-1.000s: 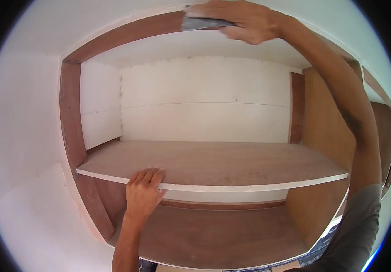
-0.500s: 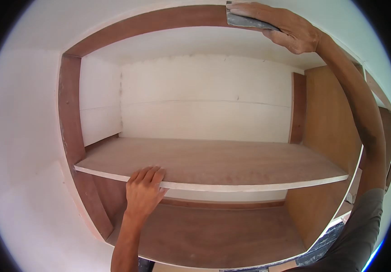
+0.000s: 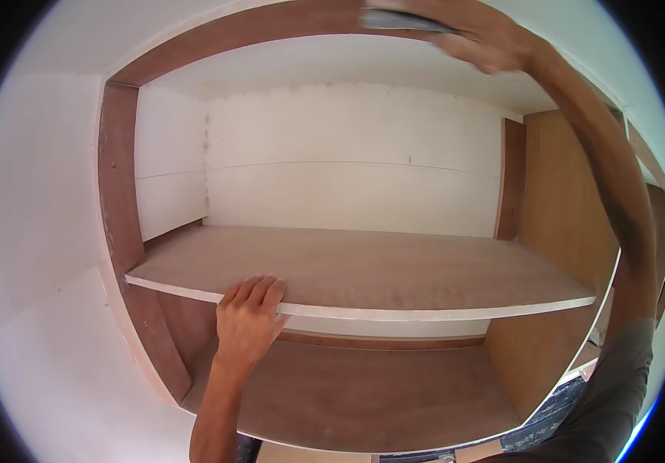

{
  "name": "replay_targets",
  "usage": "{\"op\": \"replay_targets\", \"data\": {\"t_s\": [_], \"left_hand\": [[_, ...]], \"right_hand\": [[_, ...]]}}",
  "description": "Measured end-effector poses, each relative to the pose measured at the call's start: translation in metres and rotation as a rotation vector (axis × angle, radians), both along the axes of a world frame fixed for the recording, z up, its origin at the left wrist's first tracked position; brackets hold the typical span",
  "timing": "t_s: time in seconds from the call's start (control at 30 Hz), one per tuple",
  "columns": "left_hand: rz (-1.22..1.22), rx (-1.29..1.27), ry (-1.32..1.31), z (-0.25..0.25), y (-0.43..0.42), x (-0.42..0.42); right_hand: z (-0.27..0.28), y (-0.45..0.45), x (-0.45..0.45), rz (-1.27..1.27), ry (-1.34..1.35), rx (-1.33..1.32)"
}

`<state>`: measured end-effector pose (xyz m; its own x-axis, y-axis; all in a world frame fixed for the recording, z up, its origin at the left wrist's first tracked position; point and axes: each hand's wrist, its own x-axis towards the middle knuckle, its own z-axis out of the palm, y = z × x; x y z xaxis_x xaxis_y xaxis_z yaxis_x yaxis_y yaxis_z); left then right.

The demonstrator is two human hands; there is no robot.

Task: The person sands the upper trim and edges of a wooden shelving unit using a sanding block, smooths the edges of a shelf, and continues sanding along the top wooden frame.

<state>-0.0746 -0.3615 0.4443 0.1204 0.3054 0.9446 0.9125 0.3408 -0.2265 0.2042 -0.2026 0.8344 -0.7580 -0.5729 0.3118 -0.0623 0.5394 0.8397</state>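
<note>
My left hand (image 3: pixel 251 320) is wrapped over the white front edge of a brown wooden shelf (image 3: pixel 379 270), fingers on top and thumb at the lip. High up, my right hand (image 3: pixel 479 35) presses a grey piece of sandpaper (image 3: pixel 406 21), which looks flat and stiff, against the brown top rail (image 3: pixel 271 31) of the cabinet opening. Motion smears this hand a little. Its fingers lie over the sandpaper, and the upper part is cut off by the picture's edge.
A brown upright (image 3: pixel 120 170) frames the left side, beside a white wall (image 3: pixel 39 193). A wooden side panel (image 3: pixel 568 185) stands on the right. Below the shelf is a lower brown board (image 3: pixel 379 393). The cabinet's back (image 3: pixel 332 154) is off-white with a thin horizontal line.
My right hand has slid left along the top rail with the sandpaper. My left hand keeps its grip on the shelf edge. The view has shifted slightly.
</note>
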Motion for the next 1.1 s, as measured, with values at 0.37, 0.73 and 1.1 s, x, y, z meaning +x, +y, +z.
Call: {"op": "replay_targets", "data": {"t_s": [0.37,0.73,1.1], "left_hand": [[0.002,-0.028,-0.034,0.001,-0.003,0.005],[0.008,-0.004,-0.027,0.0,-0.001,0.006],[-0.019,0.003,-0.074,-0.001,-0.002,0.008]], "right_hand": [[0.0,0.009,0.035,-0.082,0.063,0.118],[0.004,0.023,0.025,0.038,-0.009,0.055],[0.017,0.035,0.034,0.056,-0.001,0.132]]}}
